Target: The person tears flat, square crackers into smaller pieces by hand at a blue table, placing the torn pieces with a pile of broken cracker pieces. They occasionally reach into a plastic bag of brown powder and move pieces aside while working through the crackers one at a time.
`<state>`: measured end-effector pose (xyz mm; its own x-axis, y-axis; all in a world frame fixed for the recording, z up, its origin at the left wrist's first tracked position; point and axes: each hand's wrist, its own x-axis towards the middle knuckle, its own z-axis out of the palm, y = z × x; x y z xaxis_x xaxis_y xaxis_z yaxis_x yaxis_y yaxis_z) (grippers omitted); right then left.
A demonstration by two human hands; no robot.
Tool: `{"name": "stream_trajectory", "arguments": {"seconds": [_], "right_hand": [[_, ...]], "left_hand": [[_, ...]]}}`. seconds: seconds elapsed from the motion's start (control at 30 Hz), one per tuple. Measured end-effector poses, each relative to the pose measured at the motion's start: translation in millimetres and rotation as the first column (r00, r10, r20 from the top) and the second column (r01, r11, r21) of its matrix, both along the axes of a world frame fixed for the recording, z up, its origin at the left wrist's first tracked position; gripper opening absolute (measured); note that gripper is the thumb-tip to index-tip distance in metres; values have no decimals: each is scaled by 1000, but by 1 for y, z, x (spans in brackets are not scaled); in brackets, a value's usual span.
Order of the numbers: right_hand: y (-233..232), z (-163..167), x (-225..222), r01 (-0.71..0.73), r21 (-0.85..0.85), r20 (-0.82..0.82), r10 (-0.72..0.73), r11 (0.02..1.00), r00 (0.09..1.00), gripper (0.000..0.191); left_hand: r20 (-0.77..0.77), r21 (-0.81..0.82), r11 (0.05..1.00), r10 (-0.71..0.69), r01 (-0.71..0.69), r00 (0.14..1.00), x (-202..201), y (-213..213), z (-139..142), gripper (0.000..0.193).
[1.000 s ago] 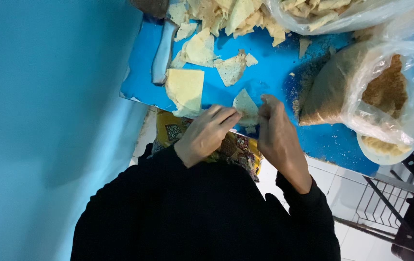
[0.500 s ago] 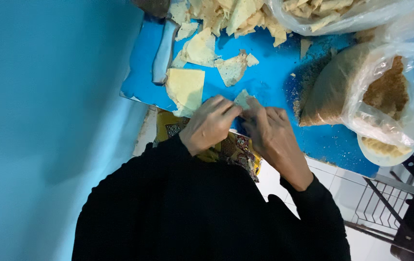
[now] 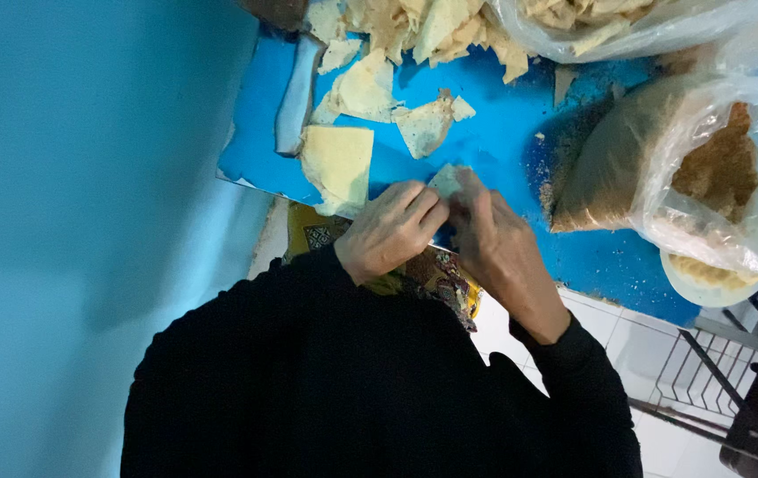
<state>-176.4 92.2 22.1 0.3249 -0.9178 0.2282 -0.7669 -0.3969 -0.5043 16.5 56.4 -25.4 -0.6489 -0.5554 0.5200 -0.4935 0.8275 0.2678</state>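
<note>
My left hand [image 3: 389,232] and my right hand [image 3: 498,248] are pressed together at the near edge of a blue table top [image 3: 503,97]. Both pinch one small pale sheet piece [image 3: 446,180]; only its upper corner shows above the fingers. Just left of the hands lies a square pale sheet [image 3: 339,164]. Beyond it are torn pieces [image 3: 425,124] and another flat sheet [image 3: 363,88]. Black sleeves cover both arms.
A clear plastic bag of brown crumbly filling [image 3: 662,168] rests on a white bowl [image 3: 702,276] at the right. A heap of pale sheets [image 3: 423,26] and a second bag [image 3: 627,26] lie at the far edge. Blue wall [image 3: 87,177] left; wire rack [image 3: 706,372] lower right; patterned cloth [image 3: 436,274] under my wrists.
My hands have drawn closer together over the small sheet piece. It stood out plainly between them a second ago and is now mostly covered by my fingers.
</note>
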Motion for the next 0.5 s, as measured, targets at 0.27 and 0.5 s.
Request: {"name": "stream_trajectory", "arguments": {"seconds": [0.27, 0.5], "right_hand": [[-40, 2, -18, -144, 406, 303, 15, 902, 953, 66], [-8, -12, -5, 21, 49, 133, -27, 999, 991, 50]], "left_hand": [[54, 533, 846, -16, -16, 998, -9, -38, 15, 5], [69, 370, 929, 0, -25, 998, -5, -25, 11, 17]]}}
